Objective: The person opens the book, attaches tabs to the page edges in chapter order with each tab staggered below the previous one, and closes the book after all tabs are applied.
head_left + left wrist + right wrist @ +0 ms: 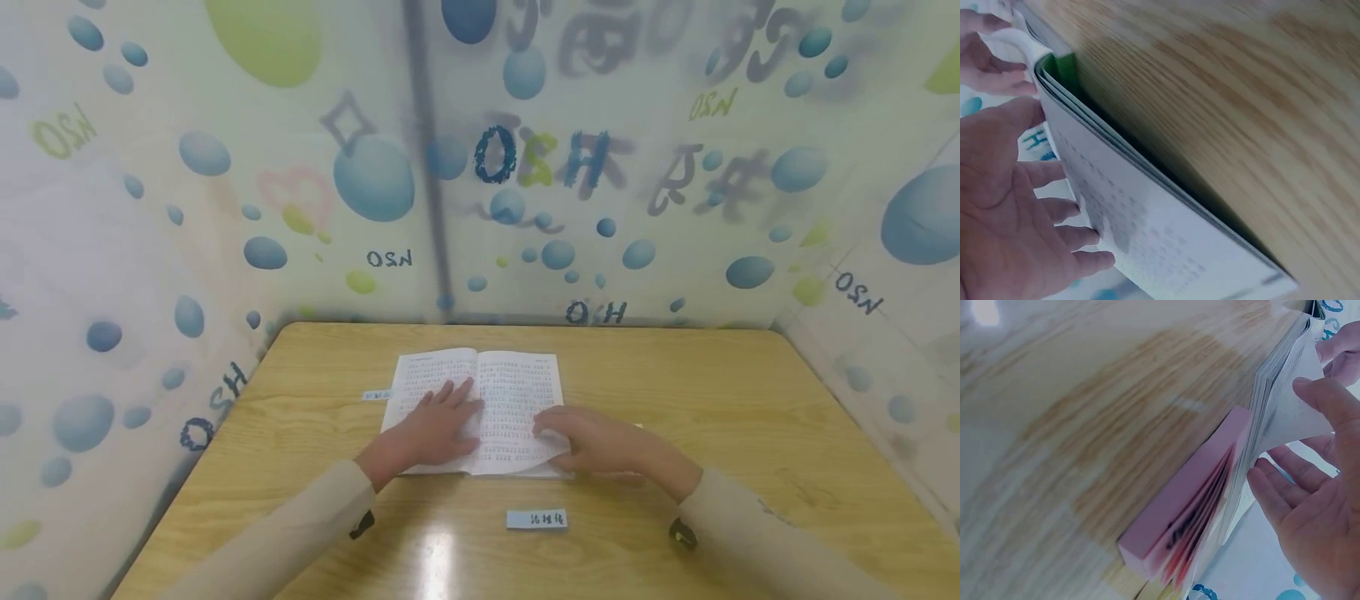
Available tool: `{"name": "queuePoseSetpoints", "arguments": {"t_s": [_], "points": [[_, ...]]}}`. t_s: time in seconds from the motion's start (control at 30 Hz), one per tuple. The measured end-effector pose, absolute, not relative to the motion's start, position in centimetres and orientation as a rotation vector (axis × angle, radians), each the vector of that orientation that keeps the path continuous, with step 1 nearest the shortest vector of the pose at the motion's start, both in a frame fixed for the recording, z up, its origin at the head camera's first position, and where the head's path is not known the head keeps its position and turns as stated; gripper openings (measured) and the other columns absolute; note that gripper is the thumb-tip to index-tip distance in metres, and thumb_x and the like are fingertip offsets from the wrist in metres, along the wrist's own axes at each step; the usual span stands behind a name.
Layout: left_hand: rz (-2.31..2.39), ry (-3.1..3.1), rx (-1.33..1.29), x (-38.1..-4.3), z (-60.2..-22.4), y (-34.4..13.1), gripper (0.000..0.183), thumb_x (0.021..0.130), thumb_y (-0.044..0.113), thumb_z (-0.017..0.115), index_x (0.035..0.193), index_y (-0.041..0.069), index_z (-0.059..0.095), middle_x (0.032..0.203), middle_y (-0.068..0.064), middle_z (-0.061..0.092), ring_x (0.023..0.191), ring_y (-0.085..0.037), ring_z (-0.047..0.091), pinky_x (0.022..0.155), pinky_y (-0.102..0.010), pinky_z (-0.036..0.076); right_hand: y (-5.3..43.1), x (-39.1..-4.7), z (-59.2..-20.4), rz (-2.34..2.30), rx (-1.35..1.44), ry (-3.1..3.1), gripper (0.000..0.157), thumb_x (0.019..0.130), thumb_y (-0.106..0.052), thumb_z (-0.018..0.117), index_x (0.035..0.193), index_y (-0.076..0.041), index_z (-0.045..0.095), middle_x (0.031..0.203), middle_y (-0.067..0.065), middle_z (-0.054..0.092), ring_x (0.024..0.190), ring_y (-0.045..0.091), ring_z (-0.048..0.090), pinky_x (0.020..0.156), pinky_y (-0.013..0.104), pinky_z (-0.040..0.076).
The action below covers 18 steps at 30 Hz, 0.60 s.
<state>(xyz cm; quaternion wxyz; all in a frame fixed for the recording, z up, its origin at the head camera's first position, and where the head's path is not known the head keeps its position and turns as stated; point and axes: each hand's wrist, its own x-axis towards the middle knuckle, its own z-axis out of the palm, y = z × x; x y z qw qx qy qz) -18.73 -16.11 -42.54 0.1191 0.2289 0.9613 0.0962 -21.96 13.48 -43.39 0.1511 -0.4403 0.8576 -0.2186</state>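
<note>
An open book (513,387) with dense printed text lies on the wooden table. Across its left page, my left hand (442,425) rests flat with the fingers spread. At the lower right corner, my right hand (603,442) pinches a page (1291,409), thumb on one face and fingers toward the other. That page's lower edge curves up off the sheets beneath. Beside the book's right edge is a pink sticky-note pad (1179,500) with its leaves fanned apart; in the head view my right hand mostly hides it.
A pale blue paper strip (537,520) with handwriting lies in front of the book. Another blue strip (377,395) sticks out past its left edge. Walls printed with bubbles (375,179) enclose the table (675,375) at the back and both sides.
</note>
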Motion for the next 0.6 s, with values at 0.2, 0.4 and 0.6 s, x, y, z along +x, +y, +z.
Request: {"name": "queuePoseSetpoints", "arguments": {"t_s": [0.2,0.4,0.6], "points": [[0.224,2.774,0.757,-18.1,-42.3,-14.6,0.085,0.092,0.055,0.069,0.158,0.012,0.037,0.164,-0.014,0.025,0.149,-0.047,0.013,0.117,-0.06,0.016,13.4,-22.2,-43.4,-0.624,-1.244,2.468,0.049,0.09,-0.013,0.076,0.136,-0.01,0.06,0.144,0.006,0.054,0.135,0.024,0.047,0.112,0.043,0.037],[0.249,2.763,0.802,-17.9,-42.3,-13.4,0.106,0.081,0.064,0.076,0.161,0.014,0.03,0.166,-0.015,0.02,0.149,-0.046,0.01,0.117,-0.062,0.013,13.2,-22.6,-43.3,-0.641,-1.266,2.46,0.049,0.089,-0.012,0.077,0.136,-0.009,0.06,0.139,0.004,0.057,0.132,0.023,0.05,0.11,0.041,0.04],[0.244,2.783,0.815,-18.0,-42.4,-13.3,0.109,0.079,0.064,0.079,0.161,0.013,0.028,0.166,-0.015,0.02,0.148,-0.046,0.014,0.116,-0.062,0.016,12.9,-22.9,-43.1,-0.665,-1.297,2.455,0.049,0.089,-0.011,0.077,0.134,-0.009,0.061,0.135,0.003,0.059,0.129,0.023,0.052,0.108,0.039,0.042]]}}
